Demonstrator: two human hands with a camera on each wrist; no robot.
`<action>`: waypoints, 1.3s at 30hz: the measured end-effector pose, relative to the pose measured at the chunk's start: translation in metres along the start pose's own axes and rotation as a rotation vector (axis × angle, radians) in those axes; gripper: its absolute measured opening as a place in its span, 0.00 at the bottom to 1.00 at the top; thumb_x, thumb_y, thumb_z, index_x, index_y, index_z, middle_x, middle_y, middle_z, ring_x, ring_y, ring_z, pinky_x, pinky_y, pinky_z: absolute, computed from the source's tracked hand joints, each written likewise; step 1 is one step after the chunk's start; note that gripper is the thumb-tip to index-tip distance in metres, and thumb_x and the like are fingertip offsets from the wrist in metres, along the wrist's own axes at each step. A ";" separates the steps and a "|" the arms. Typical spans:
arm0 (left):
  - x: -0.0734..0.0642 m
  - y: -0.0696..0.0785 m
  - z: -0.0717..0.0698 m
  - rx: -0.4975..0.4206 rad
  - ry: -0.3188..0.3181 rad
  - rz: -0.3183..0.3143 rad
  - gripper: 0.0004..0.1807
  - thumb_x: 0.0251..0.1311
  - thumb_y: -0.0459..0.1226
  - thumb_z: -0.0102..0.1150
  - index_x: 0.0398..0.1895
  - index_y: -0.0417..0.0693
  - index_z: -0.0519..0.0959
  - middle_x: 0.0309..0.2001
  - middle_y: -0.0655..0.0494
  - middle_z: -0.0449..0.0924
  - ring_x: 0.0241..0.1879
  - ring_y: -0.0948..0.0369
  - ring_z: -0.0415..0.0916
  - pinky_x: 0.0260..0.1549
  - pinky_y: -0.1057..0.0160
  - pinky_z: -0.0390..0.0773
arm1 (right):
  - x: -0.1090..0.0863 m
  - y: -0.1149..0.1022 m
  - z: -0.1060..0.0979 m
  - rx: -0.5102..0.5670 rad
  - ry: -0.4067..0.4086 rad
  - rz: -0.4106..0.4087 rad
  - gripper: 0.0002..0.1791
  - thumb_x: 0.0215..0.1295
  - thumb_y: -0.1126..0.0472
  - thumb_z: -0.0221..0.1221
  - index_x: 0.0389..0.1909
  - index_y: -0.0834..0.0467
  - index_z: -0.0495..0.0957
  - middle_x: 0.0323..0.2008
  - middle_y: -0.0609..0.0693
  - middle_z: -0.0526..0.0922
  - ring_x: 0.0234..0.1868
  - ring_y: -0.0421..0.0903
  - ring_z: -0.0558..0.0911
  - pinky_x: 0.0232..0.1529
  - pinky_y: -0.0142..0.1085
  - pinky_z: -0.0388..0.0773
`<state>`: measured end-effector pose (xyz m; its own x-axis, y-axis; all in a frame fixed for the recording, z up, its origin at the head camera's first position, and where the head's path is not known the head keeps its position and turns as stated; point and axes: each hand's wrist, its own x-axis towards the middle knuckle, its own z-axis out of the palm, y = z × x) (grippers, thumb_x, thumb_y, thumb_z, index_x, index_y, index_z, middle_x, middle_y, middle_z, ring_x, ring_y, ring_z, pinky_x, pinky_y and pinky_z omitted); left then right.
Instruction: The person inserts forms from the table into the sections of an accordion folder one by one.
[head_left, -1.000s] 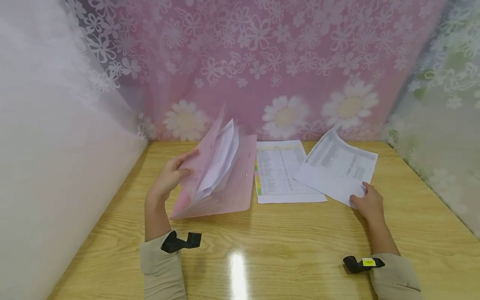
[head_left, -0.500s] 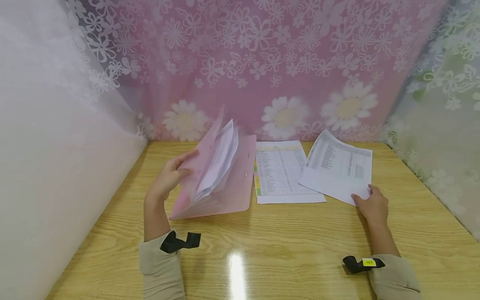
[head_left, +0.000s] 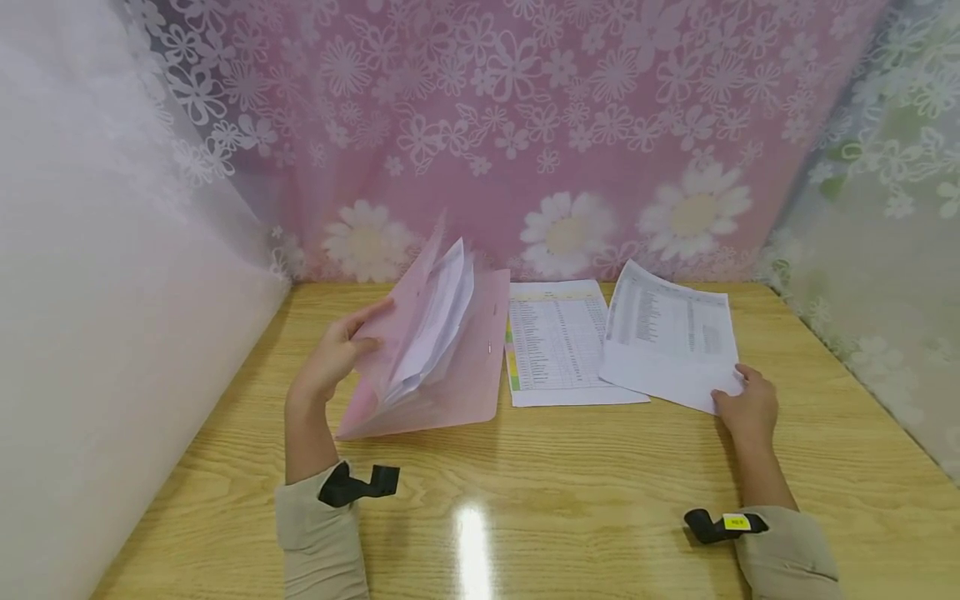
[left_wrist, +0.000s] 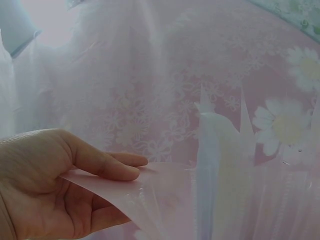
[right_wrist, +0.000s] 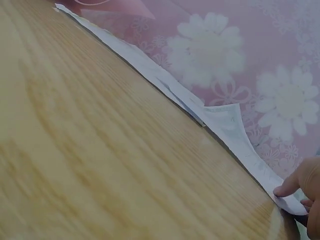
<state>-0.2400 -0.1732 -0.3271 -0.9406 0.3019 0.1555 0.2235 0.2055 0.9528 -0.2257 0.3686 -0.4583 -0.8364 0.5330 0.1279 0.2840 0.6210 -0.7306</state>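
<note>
My left hand point(head_left: 330, 354) grips the raised front cover of a pink folder point(head_left: 468, 375), thumb on one face of the cover and fingers behind it. Several papers point(head_left: 435, 325) stand fanned inside the half-opened folder. In the left wrist view the thumb presses on the pink cover point(left_wrist: 165, 185). On the right, my right hand point(head_left: 750, 408) pinches the near right corner of a printed sheet point(head_left: 667, 333). That sheet lies slanted, its left edge overlapping a second printed sheet point(head_left: 558, 342). The right wrist view shows the thumb on the corner of the paper point(right_wrist: 255, 167).
The wooden table point(head_left: 555, 475) extends in front of the papers. A pink flowered curtain point(head_left: 465, 167) hangs right behind them. A pale sheet wall point(head_left: 135, 275) stands at the left, and a flowered wall point(head_left: 892, 292) at the right.
The slanted sheet has swung left and flattened somewhat, covering less of the second sheet. My right hand has shifted slightly to the right. The left hand and the folder look nearly unchanged.
</note>
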 end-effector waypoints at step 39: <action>-0.001 -0.001 -0.002 0.003 -0.004 0.000 0.30 0.60 0.23 0.43 0.67 0.43 0.61 0.67 0.50 0.54 0.52 0.54 0.56 0.37 0.66 0.64 | -0.003 -0.009 -0.003 0.727 -0.251 0.185 0.25 0.61 0.65 0.58 0.61 0.56 0.70 0.57 0.47 0.72 0.47 0.32 0.71 0.33 0.21 0.70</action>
<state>-0.2396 -0.1751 -0.3275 -0.9396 0.3053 0.1544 0.2241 0.2082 0.9521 -0.2242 0.3632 -0.4496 -0.9110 0.3913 -0.1304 0.1236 -0.0427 -0.9914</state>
